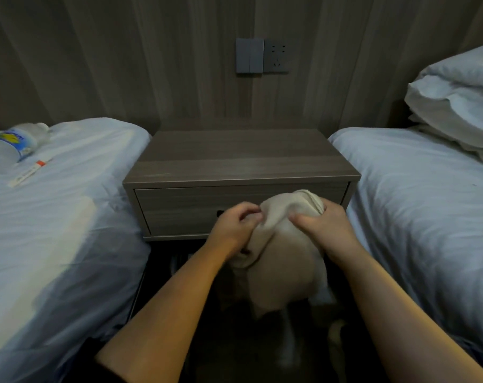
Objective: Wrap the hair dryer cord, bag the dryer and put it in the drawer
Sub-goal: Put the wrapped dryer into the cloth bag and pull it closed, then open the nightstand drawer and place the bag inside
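A beige cloth bag hangs bulging in front of the nightstand, between both my hands. My left hand pinches the bag's upper edge on the left. My right hand grips the bunched top of the bag on the right. The hair dryer and its cord are hidden; I cannot tell whether they are inside the bag. The nightstand's drawer is closed, right behind the bag.
The grey wooden nightstand stands between two white beds. On the left bed lie a water bottle and a thin white packet. Pillows are stacked on the right bed. A switch and socket sit on the wall.
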